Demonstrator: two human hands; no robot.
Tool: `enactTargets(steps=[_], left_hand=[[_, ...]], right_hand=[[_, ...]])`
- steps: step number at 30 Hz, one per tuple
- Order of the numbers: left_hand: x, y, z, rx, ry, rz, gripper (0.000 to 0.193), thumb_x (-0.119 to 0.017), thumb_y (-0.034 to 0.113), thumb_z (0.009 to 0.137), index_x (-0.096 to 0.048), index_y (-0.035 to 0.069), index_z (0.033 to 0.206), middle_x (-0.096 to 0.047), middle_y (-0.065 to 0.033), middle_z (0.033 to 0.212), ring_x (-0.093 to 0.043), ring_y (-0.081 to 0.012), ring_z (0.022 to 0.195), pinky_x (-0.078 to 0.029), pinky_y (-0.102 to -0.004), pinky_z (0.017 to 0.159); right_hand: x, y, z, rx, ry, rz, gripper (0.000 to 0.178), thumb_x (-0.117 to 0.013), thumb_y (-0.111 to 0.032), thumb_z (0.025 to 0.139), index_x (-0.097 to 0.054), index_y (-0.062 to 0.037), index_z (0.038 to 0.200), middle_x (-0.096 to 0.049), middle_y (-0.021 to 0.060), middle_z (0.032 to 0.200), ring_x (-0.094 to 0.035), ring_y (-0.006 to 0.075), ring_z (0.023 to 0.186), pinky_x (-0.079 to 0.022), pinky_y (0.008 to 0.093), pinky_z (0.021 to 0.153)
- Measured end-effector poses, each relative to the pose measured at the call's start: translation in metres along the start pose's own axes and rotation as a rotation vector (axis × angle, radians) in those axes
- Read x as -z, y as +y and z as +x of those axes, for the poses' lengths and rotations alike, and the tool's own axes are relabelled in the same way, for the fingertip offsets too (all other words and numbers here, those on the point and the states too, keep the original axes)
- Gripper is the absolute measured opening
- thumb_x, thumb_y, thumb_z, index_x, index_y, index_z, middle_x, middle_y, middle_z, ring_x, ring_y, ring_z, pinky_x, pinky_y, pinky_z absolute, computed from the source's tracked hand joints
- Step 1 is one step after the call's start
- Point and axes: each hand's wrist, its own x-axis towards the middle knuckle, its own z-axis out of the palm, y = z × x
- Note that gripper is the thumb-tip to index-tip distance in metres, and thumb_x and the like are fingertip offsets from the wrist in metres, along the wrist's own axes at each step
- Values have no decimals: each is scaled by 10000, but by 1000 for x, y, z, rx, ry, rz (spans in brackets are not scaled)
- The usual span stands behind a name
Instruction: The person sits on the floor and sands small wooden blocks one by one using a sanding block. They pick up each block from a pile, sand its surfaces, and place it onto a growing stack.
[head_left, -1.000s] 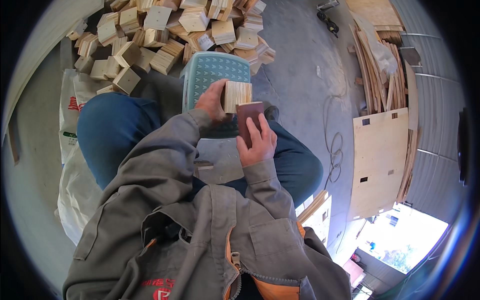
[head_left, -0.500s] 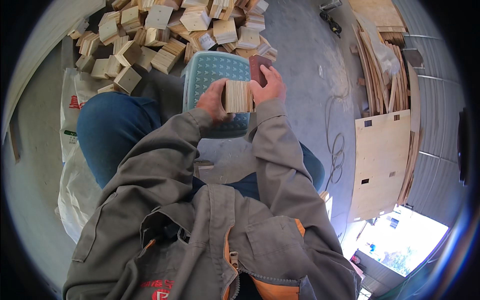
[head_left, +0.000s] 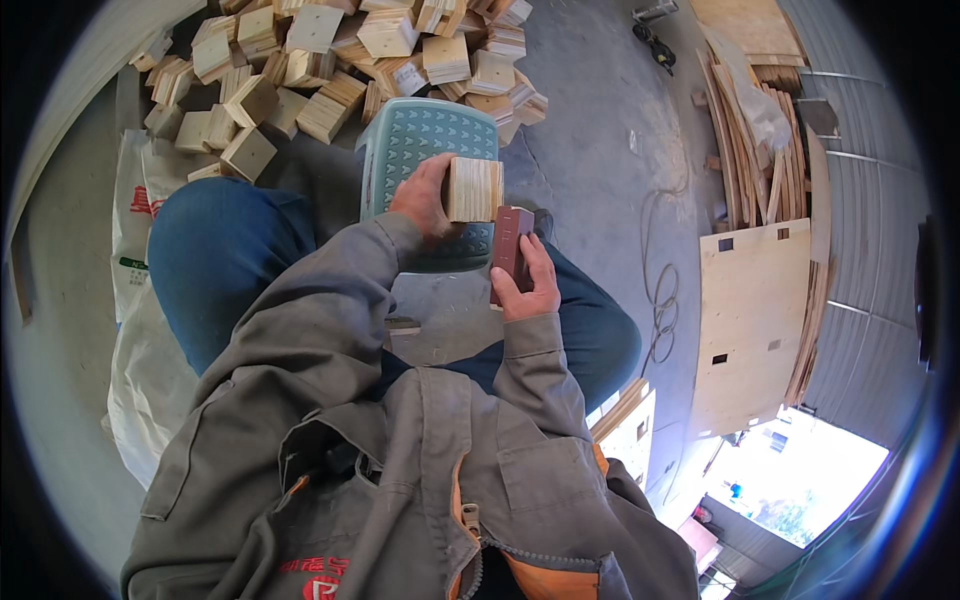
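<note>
My left hand (head_left: 425,198) grips a plywood block (head_left: 475,190) by its left side, its layered edges facing up. The block is held over a blue-green plastic stool (head_left: 400,130) with a raised pattern on its top. In my right hand (head_left: 533,285) is a dark red rectangular block (head_left: 510,243), possibly a sanding block, with thumb and fingers closed on its sides. Its upper end lies close to the lower right corner of the plywood block; whether they touch, I cannot tell.
Many similar plywood blocks (head_left: 330,110) lie heaped beyond the stool. A white sack (head_left: 140,350) is by my left knee. To the right, a cable (head_left: 660,300) coils on the floor, with plywood sheets (head_left: 750,320) and boards leaning farther right. A dark tool (head_left: 655,45) lies far right.
My right hand has drawn back toward me with the red block, from the plywood block's far right side to its near right corner. The left hand stays on the plywood block.
</note>
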Motion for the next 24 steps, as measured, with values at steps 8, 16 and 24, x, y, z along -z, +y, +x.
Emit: enactTargets(steps=[8, 16, 24], left_hand=[[-2, -6, 0, -9, 5, 9, 982, -922, 194, 668, -434, 100, 1516, -586, -214, 1412, -606, -403, 1311, -510, -452, 1107], [2, -3, -2, -1, -32, -26, 983, -909, 170, 660, -430, 102, 1515, -580, -204, 1419, -592, -414, 1319, -506, -461, 1107], [2, 4, -1, 14, -37, -32, 991, -923, 178, 666, -432, 89, 1523, -594, -213, 1419, -593, -400, 1333, -495, -439, 1127]], right_hand=[[-15, 11, 63, -1, 10, 75, 634, -829, -127, 815, -650, -30, 1416, -589, 217, 1504, -584, 342, 1376, -469, 428, 1151], [-36, 14, 156, -255, -82, 426, 601, -792, -112, 874, -635, 6, 1442, -728, 162, 1285, -712, 185, 1077, -584, 328, 933], [-6, 7, 71, -417, -123, 621, 575, -751, -96, 936, -603, 6, 1482, -687, 121, 1353, -680, 169, 1148, -557, 308, 973]])
